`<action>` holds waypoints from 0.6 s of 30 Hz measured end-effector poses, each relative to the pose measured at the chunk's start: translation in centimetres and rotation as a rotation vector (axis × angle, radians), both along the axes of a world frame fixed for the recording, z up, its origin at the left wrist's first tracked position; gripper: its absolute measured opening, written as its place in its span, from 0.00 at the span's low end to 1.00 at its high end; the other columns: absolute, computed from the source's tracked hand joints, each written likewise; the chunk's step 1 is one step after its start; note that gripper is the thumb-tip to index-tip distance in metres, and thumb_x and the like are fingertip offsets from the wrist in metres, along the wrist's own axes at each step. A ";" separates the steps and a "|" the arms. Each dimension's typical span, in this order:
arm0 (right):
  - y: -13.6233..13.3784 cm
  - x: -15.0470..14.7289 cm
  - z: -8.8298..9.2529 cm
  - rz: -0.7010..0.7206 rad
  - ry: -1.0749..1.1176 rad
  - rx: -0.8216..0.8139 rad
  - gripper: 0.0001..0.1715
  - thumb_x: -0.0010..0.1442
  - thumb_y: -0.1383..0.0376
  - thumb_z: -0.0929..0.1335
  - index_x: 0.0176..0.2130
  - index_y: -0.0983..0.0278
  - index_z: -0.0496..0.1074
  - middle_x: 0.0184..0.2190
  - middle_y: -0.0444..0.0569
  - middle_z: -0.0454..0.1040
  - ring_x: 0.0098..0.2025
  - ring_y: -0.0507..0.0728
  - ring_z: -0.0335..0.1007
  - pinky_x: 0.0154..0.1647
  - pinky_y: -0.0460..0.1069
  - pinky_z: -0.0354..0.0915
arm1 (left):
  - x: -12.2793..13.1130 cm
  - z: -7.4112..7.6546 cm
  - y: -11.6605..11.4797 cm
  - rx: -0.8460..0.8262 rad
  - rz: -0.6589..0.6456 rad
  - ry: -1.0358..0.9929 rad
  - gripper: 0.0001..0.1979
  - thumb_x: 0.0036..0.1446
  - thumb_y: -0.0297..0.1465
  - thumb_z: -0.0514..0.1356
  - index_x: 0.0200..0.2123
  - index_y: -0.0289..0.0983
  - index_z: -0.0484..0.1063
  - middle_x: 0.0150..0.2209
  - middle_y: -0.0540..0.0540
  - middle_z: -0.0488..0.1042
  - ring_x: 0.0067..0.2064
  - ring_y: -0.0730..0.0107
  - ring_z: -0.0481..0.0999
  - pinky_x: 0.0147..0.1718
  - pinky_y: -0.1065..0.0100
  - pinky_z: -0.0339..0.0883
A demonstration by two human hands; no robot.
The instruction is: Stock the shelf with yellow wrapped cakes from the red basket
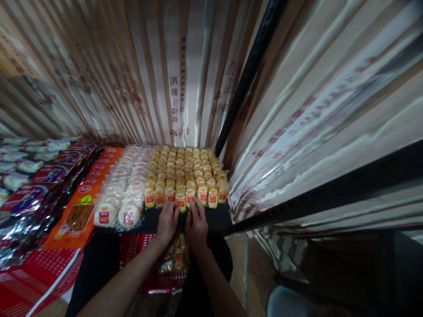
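My left hand (168,221) and my right hand (197,225) are side by side at the front edge of a dark shelf (216,218). Between their fingertips stands a small yellow snack packet (180,199) with a red and white label, in the front row of many alike. The left fingers are curled together against its left side. My right fingers press close at its right, by the neighbouring packet (191,193); their exact contact is partly hidden. Under my wrists, a red basket (132,244) holds more yellow packets (178,257).
Left of the yellow rows lie clear-wrapped round white crackers (128,215), an orange snack bag (71,220) and dark red packs (29,198). Printed pale curtains (185,88) hang behind. A black metal post (244,83) and a black bar (317,189) bound the right side.
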State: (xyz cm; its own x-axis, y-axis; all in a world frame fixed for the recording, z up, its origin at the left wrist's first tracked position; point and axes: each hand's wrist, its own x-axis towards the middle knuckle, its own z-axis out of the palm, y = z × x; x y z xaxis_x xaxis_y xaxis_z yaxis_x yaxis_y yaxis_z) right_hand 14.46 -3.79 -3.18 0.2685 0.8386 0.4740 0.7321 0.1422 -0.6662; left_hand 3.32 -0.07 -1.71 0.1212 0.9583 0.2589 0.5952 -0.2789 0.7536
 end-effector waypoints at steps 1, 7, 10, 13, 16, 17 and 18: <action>0.0 -0.1 0.0 -0.006 -0.003 -0.001 0.25 0.61 0.70 0.55 0.57 0.65 0.61 0.56 0.58 0.61 0.57 0.57 0.60 0.53 0.54 0.64 | 0.0 0.0 0.0 0.002 0.004 0.000 0.07 0.59 0.31 0.49 0.31 0.39 0.65 0.33 0.47 0.68 0.37 0.67 0.70 0.40 0.65 0.66; -0.2 -0.2 0.0 -0.022 -0.025 0.006 0.25 0.60 0.69 0.56 0.56 0.65 0.63 0.56 0.58 0.61 0.53 0.57 0.63 0.52 0.54 0.64 | 0.2 -0.2 -0.6 0.034 -0.002 0.012 0.08 0.59 0.30 0.49 0.32 0.39 0.66 0.33 0.46 0.69 0.38 0.66 0.71 0.41 0.65 0.67; -0.3 -0.1 0.0 -0.046 -0.013 -0.008 0.24 0.60 0.67 0.57 0.55 0.64 0.65 0.56 0.59 0.59 0.49 0.57 0.65 0.50 0.55 0.65 | 0.2 -0.3 -0.9 0.051 -0.027 0.012 0.08 0.59 0.30 0.49 0.34 0.39 0.68 0.35 0.45 0.69 0.39 0.67 0.72 0.42 0.65 0.68; -0.4 -0.1 0.2 -0.043 0.024 0.000 0.24 0.60 0.67 0.57 0.54 0.62 0.66 0.55 0.58 0.58 0.46 0.56 0.65 0.48 0.55 0.65 | -0.1 -0.2 -1.2 0.064 -0.025 0.017 0.09 0.59 0.30 0.49 0.37 0.39 0.69 0.37 0.45 0.70 0.40 0.67 0.72 0.43 0.65 0.68; -0.9 -0.3 0.5 -0.001 0.082 0.049 0.23 0.60 0.68 0.56 0.53 0.63 0.67 0.52 0.57 0.61 0.46 0.55 0.66 0.47 0.53 0.66 | -0.5 -0.1 -1.8 0.079 -0.024 0.017 0.11 0.59 0.30 0.48 0.38 0.39 0.69 0.37 0.44 0.70 0.39 0.68 0.73 0.42 0.66 0.69; -1.2 -0.4 0.6 0.014 0.097 0.064 0.23 0.60 0.68 0.56 0.52 0.64 0.67 0.50 0.57 0.63 0.46 0.55 0.66 0.46 0.53 0.66 | -0.6 0.0 -2.1 0.085 -0.032 0.014 0.11 0.59 0.29 0.48 0.38 0.38 0.69 0.37 0.44 0.70 0.39 0.68 0.73 0.41 0.66 0.69; -1.5 -0.6 0.7 0.026 0.105 0.075 0.22 0.61 0.68 0.56 0.51 0.65 0.67 0.48 0.57 0.64 0.47 0.56 0.66 0.46 0.53 0.67 | -0.8 0.0 -2.5 0.088 -0.044 0.011 0.12 0.59 0.29 0.47 0.38 0.38 0.70 0.36 0.44 0.70 0.39 0.68 0.73 0.41 0.67 0.69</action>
State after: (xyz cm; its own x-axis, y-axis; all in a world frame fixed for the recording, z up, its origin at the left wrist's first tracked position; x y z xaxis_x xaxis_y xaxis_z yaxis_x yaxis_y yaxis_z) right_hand 13.84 -5.32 -2.51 0.2988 0.8089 0.5063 0.6542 0.2127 -0.7258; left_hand 2.54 -2.61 -1.76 0.1657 0.9256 0.3404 0.5888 -0.3697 0.7187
